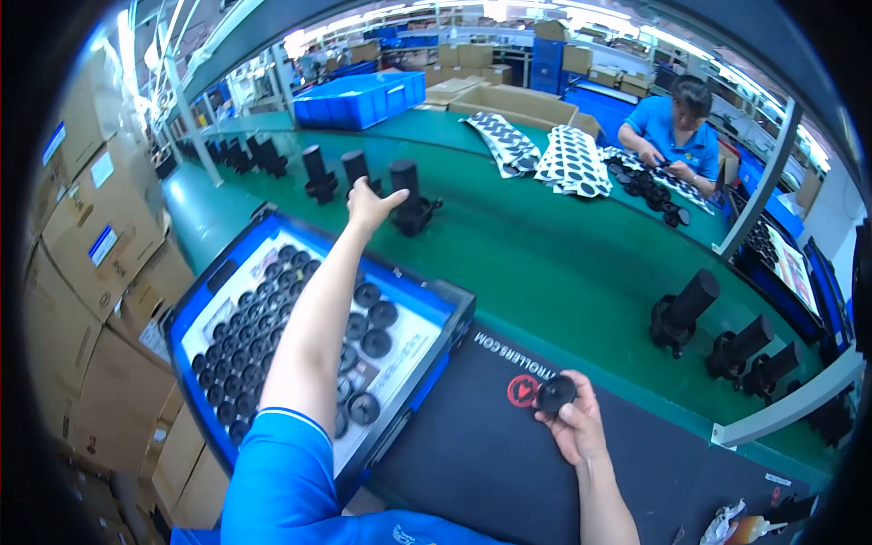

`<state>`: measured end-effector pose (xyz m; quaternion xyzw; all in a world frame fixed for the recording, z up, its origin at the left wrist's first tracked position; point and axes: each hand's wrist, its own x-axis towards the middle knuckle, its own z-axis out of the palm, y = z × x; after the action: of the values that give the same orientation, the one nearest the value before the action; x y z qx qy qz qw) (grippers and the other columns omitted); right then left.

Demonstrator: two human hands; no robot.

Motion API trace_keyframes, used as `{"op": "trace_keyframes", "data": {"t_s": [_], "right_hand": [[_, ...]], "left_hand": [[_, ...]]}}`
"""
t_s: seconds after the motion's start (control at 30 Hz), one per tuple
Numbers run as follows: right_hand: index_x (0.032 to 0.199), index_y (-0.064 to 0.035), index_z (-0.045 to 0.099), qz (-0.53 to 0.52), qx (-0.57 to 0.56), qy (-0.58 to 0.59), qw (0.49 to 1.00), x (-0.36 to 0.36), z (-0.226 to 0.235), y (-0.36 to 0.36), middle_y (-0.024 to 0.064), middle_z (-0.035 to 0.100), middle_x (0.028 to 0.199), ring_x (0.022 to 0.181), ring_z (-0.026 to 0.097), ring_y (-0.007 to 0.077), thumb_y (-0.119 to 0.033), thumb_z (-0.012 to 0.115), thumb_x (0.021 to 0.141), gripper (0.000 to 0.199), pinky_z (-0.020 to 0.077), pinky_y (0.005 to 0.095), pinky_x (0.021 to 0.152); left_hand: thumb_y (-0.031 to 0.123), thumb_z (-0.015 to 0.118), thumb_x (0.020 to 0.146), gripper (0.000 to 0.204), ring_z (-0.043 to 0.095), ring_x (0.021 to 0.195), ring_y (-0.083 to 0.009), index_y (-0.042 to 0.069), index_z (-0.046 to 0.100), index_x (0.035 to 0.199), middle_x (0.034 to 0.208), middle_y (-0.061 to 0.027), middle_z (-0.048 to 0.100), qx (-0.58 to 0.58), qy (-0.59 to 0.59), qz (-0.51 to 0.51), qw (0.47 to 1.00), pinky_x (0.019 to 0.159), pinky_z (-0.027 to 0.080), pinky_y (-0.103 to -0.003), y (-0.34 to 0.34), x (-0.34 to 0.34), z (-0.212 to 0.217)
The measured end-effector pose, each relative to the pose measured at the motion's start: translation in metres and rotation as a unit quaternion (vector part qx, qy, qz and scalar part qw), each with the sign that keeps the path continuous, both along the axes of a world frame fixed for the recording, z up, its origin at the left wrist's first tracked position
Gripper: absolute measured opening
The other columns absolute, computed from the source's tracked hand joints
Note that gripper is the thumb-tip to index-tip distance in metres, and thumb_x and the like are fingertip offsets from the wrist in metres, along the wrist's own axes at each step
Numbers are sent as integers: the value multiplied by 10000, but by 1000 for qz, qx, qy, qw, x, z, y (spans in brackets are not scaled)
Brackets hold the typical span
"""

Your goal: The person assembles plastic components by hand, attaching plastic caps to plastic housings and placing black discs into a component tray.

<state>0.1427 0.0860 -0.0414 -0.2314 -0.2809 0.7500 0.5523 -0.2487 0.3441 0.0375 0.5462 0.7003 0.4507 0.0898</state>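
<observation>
Reaching with the left hand (371, 205) to a black cylinder part (409, 202) on the green belt (545, 263), fingers spread open, holding nothing.

The right hand (574, 425) pinches one round black cap (555, 393) over the black mat (472, 445), near its far edge. Two more cylinder parts (336, 174) stand beside the first one. Many caps lie in the blue tray (427, 300) at the mat's left edge.

Small round black cap (555, 393), pinched over the dark mat. Upright black cylindrical part (409, 198) on the green belt, fingertips just beside it.
</observation>
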Motion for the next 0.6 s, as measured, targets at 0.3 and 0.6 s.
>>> {"op": "trace_keyframes", "data": {"t_s": [0.3, 0.6], "right_hand": [[1223, -116, 415, 11, -1, 29, 1000, 13, -8, 7, 199, 530, 1051, 887, 592, 314, -38, 661, 708, 576, 526, 334, 720], [1247, -90, 399, -81, 43, 124, 988, 22, 17, 20, 206, 520, 1100, 1077, 524, 344, -117, 621, 793, 506, 470, 373, 860]], "left_hand": [[309, 738, 711, 677, 560, 958, -254, -78, 435, 1177, 1113, -212, 525, 23, -146, -58, 987, 833, 454, -320, 39, 58, 21], [338, 659, 785, 515, 569, 904, -254, -35, 484, 1094, 1002, -167, 548, 31, -524, -248, 814, 783, 455, -340, -97, 203, 56]]}}
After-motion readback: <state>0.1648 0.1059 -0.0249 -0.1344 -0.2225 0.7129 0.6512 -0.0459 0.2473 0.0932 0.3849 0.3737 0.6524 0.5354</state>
